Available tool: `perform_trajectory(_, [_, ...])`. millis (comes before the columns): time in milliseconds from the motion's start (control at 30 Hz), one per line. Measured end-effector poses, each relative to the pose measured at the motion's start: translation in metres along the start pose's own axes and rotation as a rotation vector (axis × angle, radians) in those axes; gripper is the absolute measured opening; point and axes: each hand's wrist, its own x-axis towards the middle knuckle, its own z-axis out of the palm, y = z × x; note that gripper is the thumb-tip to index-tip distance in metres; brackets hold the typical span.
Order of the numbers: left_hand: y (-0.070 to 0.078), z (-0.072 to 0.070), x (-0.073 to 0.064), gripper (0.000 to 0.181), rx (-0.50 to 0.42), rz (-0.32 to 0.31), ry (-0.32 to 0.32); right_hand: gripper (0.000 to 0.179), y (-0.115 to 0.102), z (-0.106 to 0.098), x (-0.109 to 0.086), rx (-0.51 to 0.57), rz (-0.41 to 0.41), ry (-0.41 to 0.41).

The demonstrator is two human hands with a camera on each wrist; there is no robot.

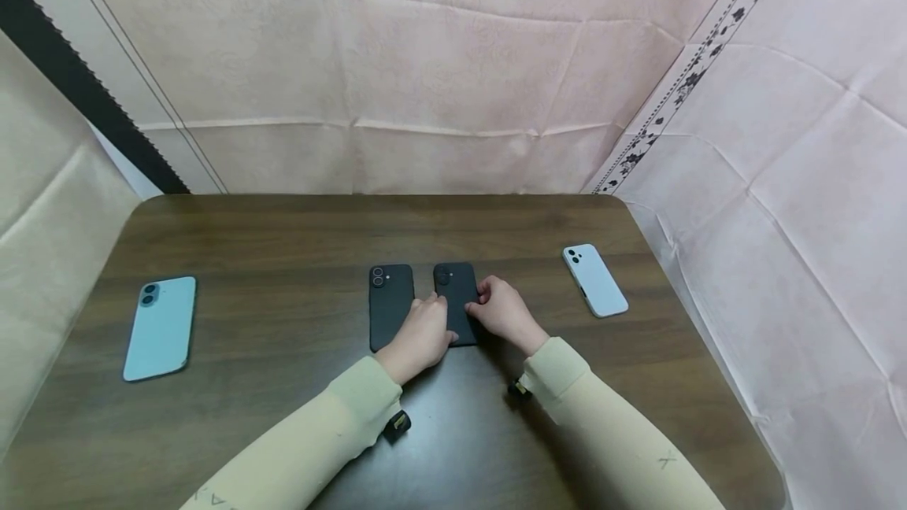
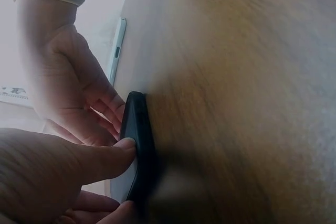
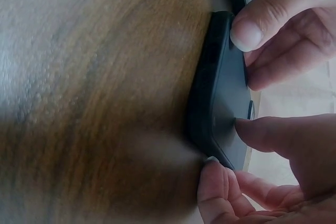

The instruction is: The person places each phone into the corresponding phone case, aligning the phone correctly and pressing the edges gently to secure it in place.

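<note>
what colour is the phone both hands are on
The phone is black or very dark grey; it shows best in the head view.

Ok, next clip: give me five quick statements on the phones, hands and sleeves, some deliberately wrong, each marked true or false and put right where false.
1. The left hand and right hand both touch the right dark phone. True.
2. In the head view, the light-blue phone is the rightmost phone. False: it is the leftmost.
3. The left dark phone has its lenses facing up. True.
4. The whitish phone lies screen up. False: its back faces up.
5. Both sleeves are black. False: they are pale.
</note>
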Motion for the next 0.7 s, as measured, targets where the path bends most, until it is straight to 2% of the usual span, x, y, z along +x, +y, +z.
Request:
perform_trajectory(400, [-0.004, -0.001, -0.001, 0.063, -0.012, 0.016, -0.003, 0.033, -0.001, -0.001, 0.001, -0.009, 0.006, -0.008])
perform_trajectory(567, [-0.008, -0.004, -0.003, 0.063, -0.1, 0.024, 0.002, 0.035, 0.0, -0.002, 0.0, -0.007, 0.002, -0.007])
perform_trajectory(700, [-0.013, -0.012, -0.009, 0.058, -0.181, 0.068, 0.049, 0.04, 0.002, -0.005, -0.001, 0.019, -0.003, -0.004])
